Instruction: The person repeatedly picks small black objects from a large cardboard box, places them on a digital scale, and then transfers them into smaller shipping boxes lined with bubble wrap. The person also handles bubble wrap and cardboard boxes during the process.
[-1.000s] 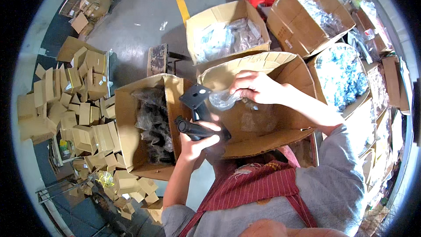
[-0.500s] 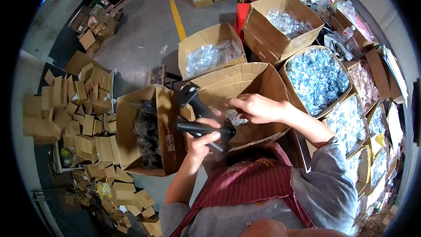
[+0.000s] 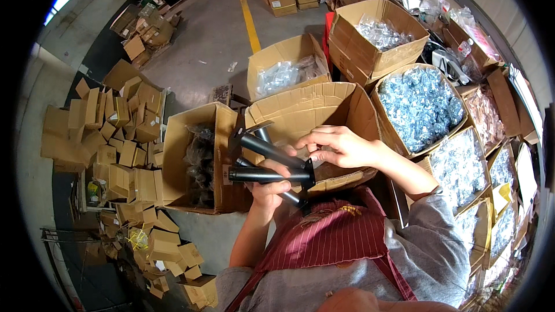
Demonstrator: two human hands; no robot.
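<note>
Several black metal tubes with flat end plates (image 3: 260, 175) lie bunched and crossing in my left hand (image 3: 270, 192), whose fingers and thumb wrap round them. They look like furniture legs. Some point left, and one slants down toward my apron. Close to the plate on their right end is my right hand (image 3: 341, 145), its thumb and fingers curled toward each other. Whatever lies between those fingertips is hidden or too small to name. Both hands are over the near side of a large open cardboard box (image 3: 306, 102), whose inside is partly covered by them.
At left stands a box of dark wrapped parts (image 3: 199, 162); beyond it, cartons (image 3: 124, 162) are heaped. Ahead sits a box of clear-bagged parts (image 3: 283, 75). On the right are a box of bluish bagged pieces (image 3: 419, 107) and a taller box (image 3: 361, 52).
The view has shifted slightly. The tubes have turned in my left hand and lie flatter. A clear plastic piece seen by my right fingers no longer shows plainly.
</note>
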